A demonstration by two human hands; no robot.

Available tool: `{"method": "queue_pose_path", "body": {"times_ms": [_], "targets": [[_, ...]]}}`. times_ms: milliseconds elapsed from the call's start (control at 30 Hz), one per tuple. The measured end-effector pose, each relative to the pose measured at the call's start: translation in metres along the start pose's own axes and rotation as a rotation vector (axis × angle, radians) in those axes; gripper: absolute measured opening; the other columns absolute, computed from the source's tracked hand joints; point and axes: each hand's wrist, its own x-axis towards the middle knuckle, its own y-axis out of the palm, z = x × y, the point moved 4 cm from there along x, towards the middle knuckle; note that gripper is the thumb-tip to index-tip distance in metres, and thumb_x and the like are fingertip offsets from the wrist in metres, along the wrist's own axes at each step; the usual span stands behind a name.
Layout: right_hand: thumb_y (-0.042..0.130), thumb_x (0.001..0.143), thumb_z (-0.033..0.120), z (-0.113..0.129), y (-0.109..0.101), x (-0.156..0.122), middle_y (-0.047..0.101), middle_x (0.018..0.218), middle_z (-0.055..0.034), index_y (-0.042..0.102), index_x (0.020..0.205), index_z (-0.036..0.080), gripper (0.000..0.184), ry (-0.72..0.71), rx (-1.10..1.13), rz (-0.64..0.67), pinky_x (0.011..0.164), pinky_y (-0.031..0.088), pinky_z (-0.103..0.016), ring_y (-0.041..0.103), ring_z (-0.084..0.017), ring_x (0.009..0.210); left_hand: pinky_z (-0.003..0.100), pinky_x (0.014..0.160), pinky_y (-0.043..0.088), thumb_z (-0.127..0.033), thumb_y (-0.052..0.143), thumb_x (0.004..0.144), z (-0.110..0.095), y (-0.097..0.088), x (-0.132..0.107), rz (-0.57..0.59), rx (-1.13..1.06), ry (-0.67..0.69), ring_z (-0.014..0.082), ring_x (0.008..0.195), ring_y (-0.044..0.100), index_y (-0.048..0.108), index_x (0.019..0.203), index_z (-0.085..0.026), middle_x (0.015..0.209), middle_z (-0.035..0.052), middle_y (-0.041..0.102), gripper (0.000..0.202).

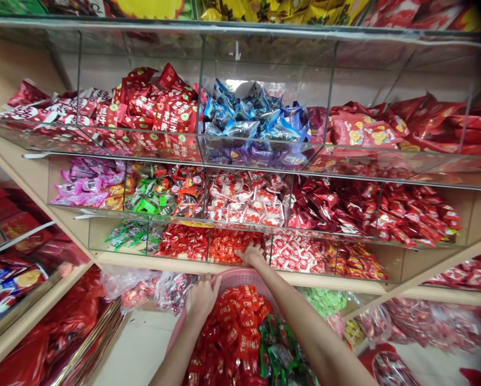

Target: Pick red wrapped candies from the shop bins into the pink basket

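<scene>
A pink plastic basket (228, 277) stands in front of me, filled with orange-red wrapped candies (240, 321), darker red ones and green-and-black packets (283, 354). My left hand (201, 297) is closed over the basket's left rim, thumb pointing up along the inner side. My right hand (252, 254) reaches across the basket to the lowest shelf. Its fingers are spread at the front glass of a compartment of orange-red candies (226, 246). No candy shows in that hand. A compartment of red-and-white candies (297, 252) lies just to its right.
Glass-divided shelves rise ahead with red packets (156, 112), blue packets (248, 115) and purple packets (88, 179). A wooden ledge (316, 280) runs below the lowest bins. Plastic bags of sweets (144, 289) lie beneath it. Slanted wooden boards (35, 313) border the left side.
</scene>
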Motion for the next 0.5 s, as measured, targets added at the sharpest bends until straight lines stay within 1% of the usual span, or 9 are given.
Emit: {"method": "queue_pose_path", "body": {"times_ms": [67, 133, 300, 367, 500], "targets": [[0.053, 0.07, 0.061, 0.0026, 0.0033, 0.0001, 0.026, 0.136, -0.022, 0.027, 0.135, 0.013, 0.084, 0.013, 0.003, 0.024, 0.088, 0.037, -0.05, 0.03, -0.037, 0.124, 0.032, 0.066, 0.045, -0.053, 0.014, 0.088, 0.0002, 0.0002, 0.0, 0.008, -0.004, -0.003, 0.0231, 0.079, 0.064, 0.056, 0.107, -0.016, 0.098, 0.0132, 0.065, 0.06], [0.054, 0.07, 0.06, 0.0047, 0.0038, -0.0004, 0.026, 0.136, -0.022, 0.027, 0.135, 0.015, 0.083, 0.026, 0.002, 0.02, 0.087, 0.037, -0.051, 0.029, -0.037, 0.124, 0.032, 0.068, 0.045, -0.054, 0.013, 0.087, 0.0002, 0.0, -0.0002, 0.023, -0.006, -0.015, 0.023, 0.08, 0.064, 0.057, 0.107, -0.015, 0.099, 0.0144, 0.065, 0.061], [0.056, 0.069, 0.06, 0.0051, 0.0006, -0.0011, 0.031, 0.134, -0.0221, 0.028, 0.134, 0.014, 0.084, 0.023, -0.04, -0.007, 0.087, 0.038, -0.047, 0.03, -0.033, 0.125, 0.031, 0.07, 0.045, -0.054, 0.013, 0.087, -0.0006, -0.0011, -0.0008, 0.033, -0.005, -0.022, 0.0223, 0.082, 0.064, 0.057, 0.108, -0.015, 0.1, 0.0151, 0.065, 0.063], [0.058, 0.068, 0.059, 0.0044, -0.0005, -0.0019, 0.032, 0.135, -0.0218, 0.033, 0.133, 0.015, 0.082, 0.01, -0.054, -0.019, 0.088, 0.038, -0.044, 0.033, -0.033, 0.124, 0.031, 0.07, 0.045, -0.054, 0.012, 0.087, -0.0008, -0.0007, -0.0006, 0.025, -0.004, -0.015, 0.0223, 0.082, 0.064, 0.056, 0.109, -0.015, 0.1, 0.0149, 0.065, 0.063], [0.06, 0.07, 0.054, 0.0059, -0.0041, -0.0073, 0.04, 0.131, -0.0216, 0.048, 0.122, 0.014, 0.067, -0.074, -0.06, -0.056, 0.089, 0.038, -0.041, 0.042, -0.032, 0.119, 0.032, 0.069, 0.046, -0.054, 0.013, 0.087, -0.0007, 0.0009, 0.0003, 0.015, -0.004, -0.007, 0.023, 0.081, 0.064, 0.056, 0.109, -0.016, 0.099, 0.0141, 0.065, 0.061]]}}
